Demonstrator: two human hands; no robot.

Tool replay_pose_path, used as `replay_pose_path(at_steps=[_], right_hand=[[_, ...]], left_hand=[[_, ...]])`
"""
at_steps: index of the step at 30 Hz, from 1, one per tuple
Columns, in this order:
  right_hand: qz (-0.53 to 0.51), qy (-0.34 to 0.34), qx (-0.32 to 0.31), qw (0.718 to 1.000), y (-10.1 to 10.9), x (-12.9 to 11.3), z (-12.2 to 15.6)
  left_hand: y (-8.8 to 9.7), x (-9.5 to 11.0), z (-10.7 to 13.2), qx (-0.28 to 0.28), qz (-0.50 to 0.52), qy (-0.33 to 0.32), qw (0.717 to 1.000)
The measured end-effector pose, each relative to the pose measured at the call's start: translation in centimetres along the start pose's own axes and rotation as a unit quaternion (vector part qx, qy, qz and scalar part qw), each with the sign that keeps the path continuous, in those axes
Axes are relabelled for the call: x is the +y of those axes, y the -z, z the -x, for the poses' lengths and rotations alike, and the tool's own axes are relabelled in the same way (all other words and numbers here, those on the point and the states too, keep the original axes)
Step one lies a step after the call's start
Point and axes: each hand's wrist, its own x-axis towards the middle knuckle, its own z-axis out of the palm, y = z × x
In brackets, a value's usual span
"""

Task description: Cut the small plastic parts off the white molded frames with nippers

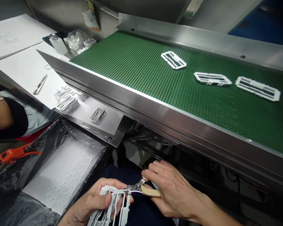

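My left hand (91, 201) grips a white plastic moulded frame (113, 204) at the bottom of the view, over my lap. Closed around a pair of small cutters (141, 188) with tan handles is my right hand (172, 191). The cutter's metal jaws touch the top edge of the frame. Three more white plastic frames lie on the green conveyor belt (136, 66): one in the middle (173, 60), two to the right (212, 78) (257, 88).
A steel conveyor rail (132, 100) runs diagonally in front of me. Left of it, a tray lined with plastic film (61, 172) holds white parts. Stacked frames (67, 102), a pen-shaped knife (40, 84) and a bottle (58, 44) lie on white paper. Another person's arm (0, 113) and orange-handled cutters (16, 153) are far left.
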Motion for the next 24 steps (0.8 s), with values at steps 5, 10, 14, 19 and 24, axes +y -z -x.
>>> replay_pose_path(at_steps=[5,10,14,19,24], right_hand=[[0.061,0.043,0.009,0.997,-0.1,0.3,-0.4],[-0.019,0.014,0.021,1.0,-0.4,0.7,-0.5],[-0.158,-0.097,0.039,0.982,-0.8,0.4,-0.8],[-0.258,-0.163,0.052,0.951,-1.6,-1.4,-1.2],[-0.372,-0.176,0.008,0.911,-2.8,-3.3,-1.2]], left_hand=[[0.1,-0.1,0.0,-0.006,0.012,0.004,1.0],[0.1,0.0,-0.3,-0.014,0.018,-0.003,1.0],[0.1,0.5,-0.5,0.011,0.029,-0.008,0.999],[-0.7,1.7,-1.2,0.088,-0.001,-0.079,0.993],[-1.7,2.2,-1.5,0.171,-0.054,-0.081,0.98]])
